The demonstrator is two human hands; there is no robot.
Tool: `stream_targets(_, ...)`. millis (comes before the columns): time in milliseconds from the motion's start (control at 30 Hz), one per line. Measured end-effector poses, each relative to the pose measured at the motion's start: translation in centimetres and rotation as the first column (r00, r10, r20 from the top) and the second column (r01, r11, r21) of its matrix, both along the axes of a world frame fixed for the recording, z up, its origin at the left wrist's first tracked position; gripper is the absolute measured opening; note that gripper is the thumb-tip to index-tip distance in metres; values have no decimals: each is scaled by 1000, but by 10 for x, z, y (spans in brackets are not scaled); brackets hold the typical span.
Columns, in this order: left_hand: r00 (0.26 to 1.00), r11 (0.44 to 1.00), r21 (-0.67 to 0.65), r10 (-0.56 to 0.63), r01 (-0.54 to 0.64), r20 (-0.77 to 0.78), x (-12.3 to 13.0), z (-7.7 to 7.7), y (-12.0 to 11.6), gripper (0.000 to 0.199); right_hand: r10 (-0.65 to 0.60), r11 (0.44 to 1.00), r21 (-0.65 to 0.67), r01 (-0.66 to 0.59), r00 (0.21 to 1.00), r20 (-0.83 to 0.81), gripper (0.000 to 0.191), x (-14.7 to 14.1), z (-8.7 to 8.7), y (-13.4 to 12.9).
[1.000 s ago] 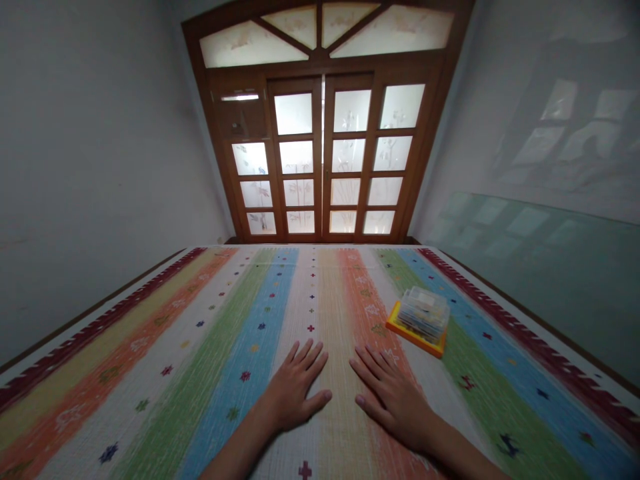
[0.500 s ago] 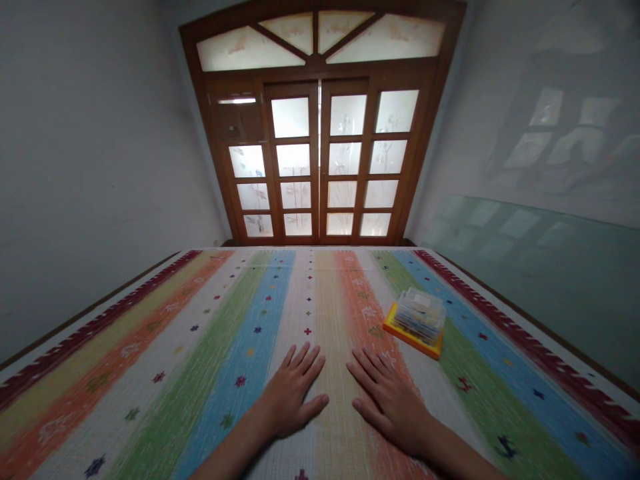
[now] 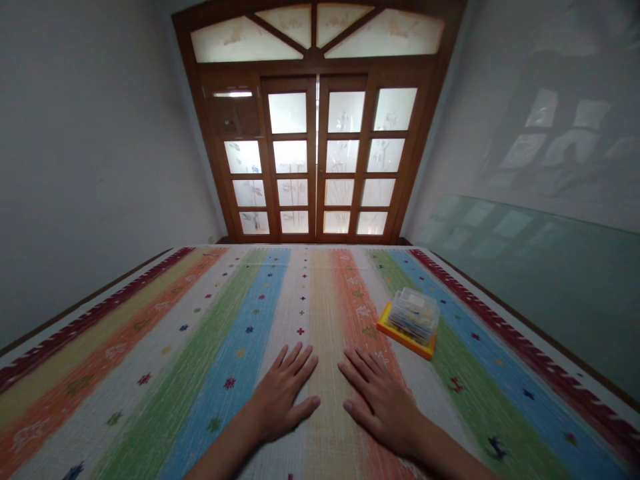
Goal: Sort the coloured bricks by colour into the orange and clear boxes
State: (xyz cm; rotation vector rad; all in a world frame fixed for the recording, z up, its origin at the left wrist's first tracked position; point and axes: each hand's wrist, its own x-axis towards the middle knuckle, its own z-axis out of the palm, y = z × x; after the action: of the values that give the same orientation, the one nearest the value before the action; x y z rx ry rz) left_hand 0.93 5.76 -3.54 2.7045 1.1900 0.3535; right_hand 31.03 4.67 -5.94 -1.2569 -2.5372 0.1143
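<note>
Palm down on a striped, patterned cloth (image 3: 325, 300), my left hand (image 3: 284, 393) lies flat with its fingers spread and thumb stuck out to the right. My right hand (image 3: 377, 397) rests flat beside it, fingers stretched out, a short gap between the two. Neither hand holds anything. Beyond my right hand, and apart from it, sits a clear plastic case (image 3: 414, 312) on an orange-yellow tray (image 3: 407, 341). Small items show inside the case, too blurred to name.
The cloth covers a wide table with dark edges along both sides. Behind its far end stands a brown wooden door (image 3: 315, 160) with frosted panes. A greenish glass panel (image 3: 530, 267) leans along the right wall, and a plain wall (image 3: 90, 167) rises on the left.
The whole view has shifted slightly, so the hands, case and cloth appear a little farther left. Both hands stay flat on the cloth.
</note>
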Motion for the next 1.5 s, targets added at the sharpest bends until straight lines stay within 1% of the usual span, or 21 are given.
stream_targets(200,1000,1000,-13,-1,1,2,-1,-1,0,70,17,999,-45,-17,1000,19,64,-2,4,-1)
stream_targets(300,1000,999,-40,0,-1,-13,-1,0,1,70,16,999,-51,-15,999,31,63,-2,6,-1)
stream_targets(400,1000,999,-38,-12,12,-8,-1,2,1,70,6,999,-46,-4,999,38,63,-2,6,-2)
stream_targets(600,1000,998,-58,-7,6,-18,0,5,1,71,11,1000,-26,-10,1000,27,63,-1,1,-2)
stream_targets(800,1000,999,-30,-16,16,-6,-1,4,1,71,18,1000,4,-18,1000,7,63,0,-5,-2)
stream_targets(1067,999,997,-74,1,-4,-41,2,10,2,72,21,999,-28,-21,999,29,62,-1,3,-2)
stream_targets(1333,1000,999,-49,-12,11,-24,0,4,3,72,28,1000,-12,-27,999,26,62,2,1,0)
stream_targets(1500,999,997,-73,6,-9,-40,2,9,3,73,21,999,-29,-20,999,42,61,0,5,-1)
